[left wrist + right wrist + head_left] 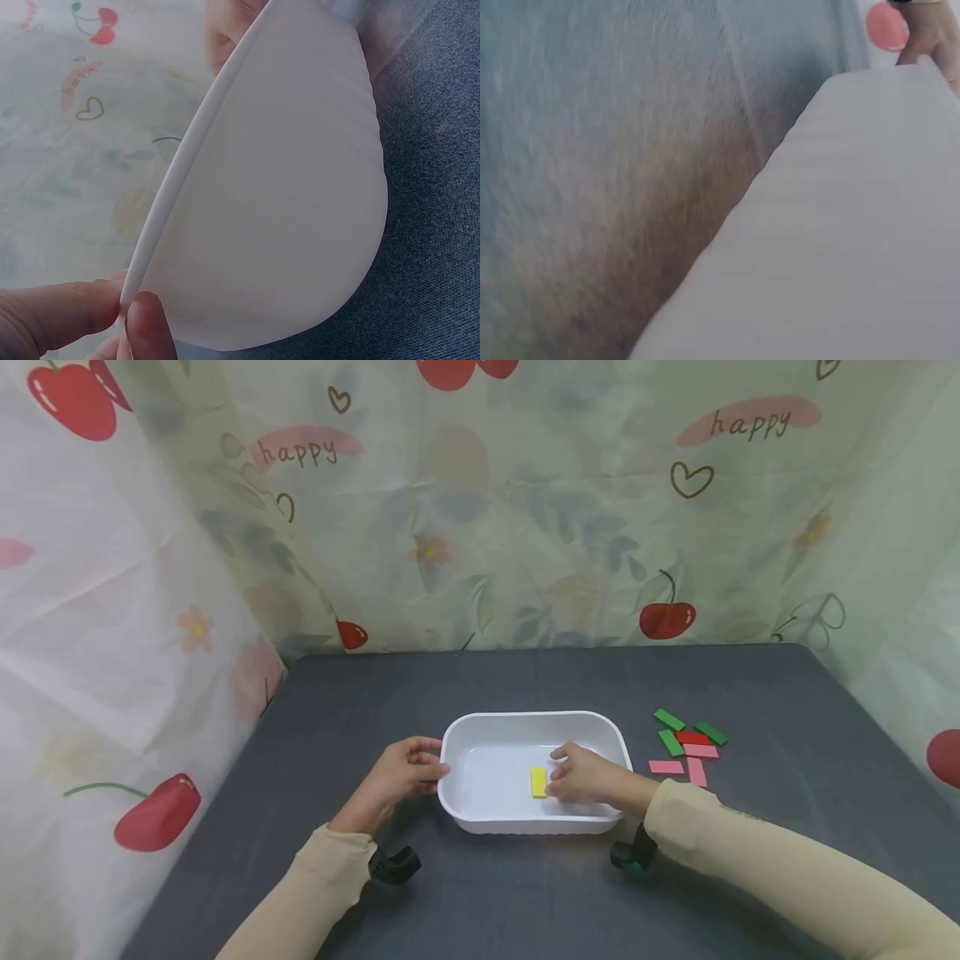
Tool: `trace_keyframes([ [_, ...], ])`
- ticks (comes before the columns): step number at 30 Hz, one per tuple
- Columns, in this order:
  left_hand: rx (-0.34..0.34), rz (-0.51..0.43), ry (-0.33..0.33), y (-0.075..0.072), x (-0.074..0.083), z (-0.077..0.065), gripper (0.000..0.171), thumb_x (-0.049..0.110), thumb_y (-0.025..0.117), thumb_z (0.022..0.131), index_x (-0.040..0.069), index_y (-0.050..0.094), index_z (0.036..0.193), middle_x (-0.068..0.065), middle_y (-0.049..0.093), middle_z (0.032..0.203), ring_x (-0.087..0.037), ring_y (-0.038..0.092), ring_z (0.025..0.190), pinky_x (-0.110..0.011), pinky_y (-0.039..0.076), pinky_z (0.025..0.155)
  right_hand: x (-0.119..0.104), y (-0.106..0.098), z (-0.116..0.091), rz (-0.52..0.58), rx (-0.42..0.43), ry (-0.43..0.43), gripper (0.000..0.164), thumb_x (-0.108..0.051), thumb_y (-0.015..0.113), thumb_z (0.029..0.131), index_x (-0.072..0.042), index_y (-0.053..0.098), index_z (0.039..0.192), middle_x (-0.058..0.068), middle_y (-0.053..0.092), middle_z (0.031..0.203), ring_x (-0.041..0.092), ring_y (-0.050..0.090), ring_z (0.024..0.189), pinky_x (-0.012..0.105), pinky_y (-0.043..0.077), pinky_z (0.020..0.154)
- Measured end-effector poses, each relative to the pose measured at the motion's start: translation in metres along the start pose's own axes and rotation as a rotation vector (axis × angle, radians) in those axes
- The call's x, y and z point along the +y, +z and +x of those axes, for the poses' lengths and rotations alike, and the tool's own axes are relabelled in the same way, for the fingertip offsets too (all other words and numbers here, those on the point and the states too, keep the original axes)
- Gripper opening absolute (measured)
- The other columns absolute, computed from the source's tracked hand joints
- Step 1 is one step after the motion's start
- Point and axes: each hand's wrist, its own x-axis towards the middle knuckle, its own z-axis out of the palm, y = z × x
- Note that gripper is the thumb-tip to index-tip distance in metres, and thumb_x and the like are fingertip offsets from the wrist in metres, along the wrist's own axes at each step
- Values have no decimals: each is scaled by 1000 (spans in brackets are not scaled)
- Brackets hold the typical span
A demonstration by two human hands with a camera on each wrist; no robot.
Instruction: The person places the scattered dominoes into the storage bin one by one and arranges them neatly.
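A white plastic basin (480,814) with rounded corners stands on the dark table. My left hand (405,768) pinches its left rim between thumb and fingers, and the left wrist view shows that grip on the basin's edge (172,180) close up. Inside the basin lies a flat yellow block (538,782). Over the basin's right part, my right hand (585,775) reaches in, its fingertips spread apart beside the block's right edge; whether one touches it is hard to tell. In the right wrist view the basin's outer wall (817,225) hides the right fingers.
To the right of the basin lie three green blocks (669,720), a red block (692,738) and three pink blocks (666,767), loosely scattered. The dark table (495,893) is bordered at the back and sides by a printed curtain (510,527).
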Motion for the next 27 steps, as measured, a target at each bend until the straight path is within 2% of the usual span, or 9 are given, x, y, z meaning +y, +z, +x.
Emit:
trace_keyframes([
  [4, 0, 4, -8, 0, 1, 0, 46, 4, 74, 83, 3, 57, 125, -12, 66, 94, -17, 64, 75, -29, 57, 68, 0, -2, -6, 76, -68, 4, 56, -3, 68, 85, 14, 43, 133, 20, 64, 111, 18, 67, 86, 30, 55, 81],
  [8, -2, 0, -3, 0, 1, 0, 45, 4, 74, 83, 3, 57, 125, -12, 66, 94, -16, 63, 75, -29, 57, 67, -3, -1, -10, 92, -111, 8, 52, -3, 65, 87, 12, 46, 133, 18, 63, 110, 17, 66, 87, 30, 54, 84],
  [14, -8, 2, 2, 0, 2, -1, 45, 5, 74, 84, 2, 57, 125, -12, 66, 95, -15, 62, 75, -29, 57, 67, -13, 9, -4, 42, -105, 38, 51, -8, 65, 88, 6, 50, 134, 14, 64, 115, 16, 62, 93, 32, 51, 88],
  [21, -7, 17, 12, -1, 2, -2, 45, 6, 73, 84, 3, 56, 126, -12, 66, 96, -15, 62, 75, -30, 57, 68, -28, 29, 10, 103, -84, 37, 47, -7, 61, 92, 6, 49, 136, 15, 64, 111, 14, 62, 84, 26, 53, 78],
  [27, -3, 21, 5, 0, 3, -2, 46, 6, 73, 84, 4, 56, 127, -12, 66, 98, -16, 63, 77, -30, 57, 69, -38, 42, 14, 153, -103, 35, 51, -1, 64, 90, 4, 48, 137, 15, 64, 114, 14, 63, 84, 24, 54, 76],
])
